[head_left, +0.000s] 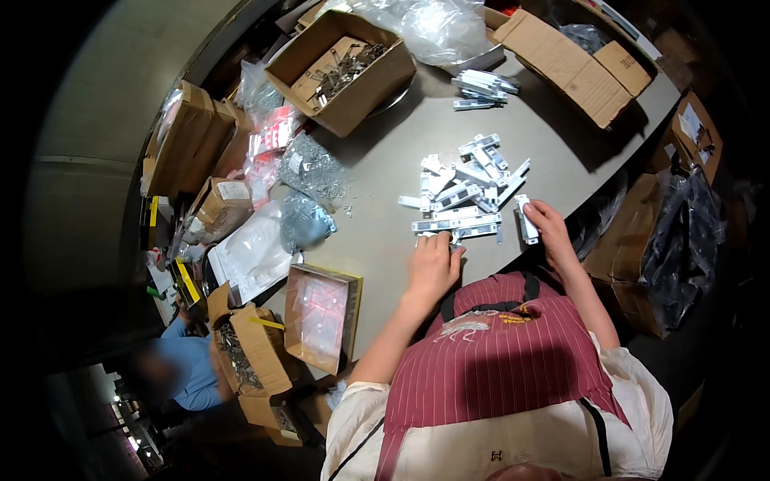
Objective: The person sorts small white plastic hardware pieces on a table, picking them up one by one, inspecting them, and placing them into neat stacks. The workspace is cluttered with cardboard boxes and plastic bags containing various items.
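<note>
A jumbled pile of silver, bar-shaped metal fittings (473,188) lies on the grey table in front of me. My right hand (551,232) holds one such metal fitting (526,219) at the right of the pile, thumb and fingers closed on its side. At the pile's near edge my left hand (434,260) has its fingers curled over a metal piece, mostly hidden beneath them. Just beyond those fingers, long fittings (457,225) lie side by side. Farther back sits a smaller stack of similar fittings (484,86).
An open carton (337,76) of metal parts stands at the back left. Bags of small hardware (311,170) lie left of the pile, above a shallow box (322,317). A flattened carton (565,64) overhangs the back right. A person in blue (196,373) is at the lower left.
</note>
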Motion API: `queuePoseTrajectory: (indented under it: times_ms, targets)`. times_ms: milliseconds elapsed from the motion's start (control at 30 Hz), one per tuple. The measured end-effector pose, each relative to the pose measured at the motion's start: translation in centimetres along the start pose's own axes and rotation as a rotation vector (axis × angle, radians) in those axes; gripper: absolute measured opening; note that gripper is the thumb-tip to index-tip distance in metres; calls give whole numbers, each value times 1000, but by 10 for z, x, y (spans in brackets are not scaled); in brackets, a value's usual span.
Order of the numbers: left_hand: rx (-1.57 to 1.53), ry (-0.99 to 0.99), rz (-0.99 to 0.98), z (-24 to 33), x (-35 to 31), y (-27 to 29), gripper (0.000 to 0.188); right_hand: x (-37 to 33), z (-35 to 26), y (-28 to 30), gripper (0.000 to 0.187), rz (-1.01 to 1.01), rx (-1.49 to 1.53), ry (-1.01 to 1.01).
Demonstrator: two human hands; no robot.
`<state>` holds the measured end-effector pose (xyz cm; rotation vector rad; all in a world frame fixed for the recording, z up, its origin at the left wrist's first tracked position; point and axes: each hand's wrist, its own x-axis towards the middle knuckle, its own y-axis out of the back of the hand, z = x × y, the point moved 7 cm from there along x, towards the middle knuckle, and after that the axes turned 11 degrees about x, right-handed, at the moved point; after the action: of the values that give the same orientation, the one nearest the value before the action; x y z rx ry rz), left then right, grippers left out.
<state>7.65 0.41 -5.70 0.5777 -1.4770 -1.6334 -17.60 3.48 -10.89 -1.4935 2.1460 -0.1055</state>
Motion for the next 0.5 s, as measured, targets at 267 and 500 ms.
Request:
queuePoseTrajectory:
  times_ms: [267, 500]
  targets:
    - [-112, 230, -48, 15, 22, -14, 16, 5, 16, 42, 36, -22, 3, -69]
    - [-65, -78, 100, 90, 14, -32, 9, 10, 18, 45, 34, -103, 53, -108]
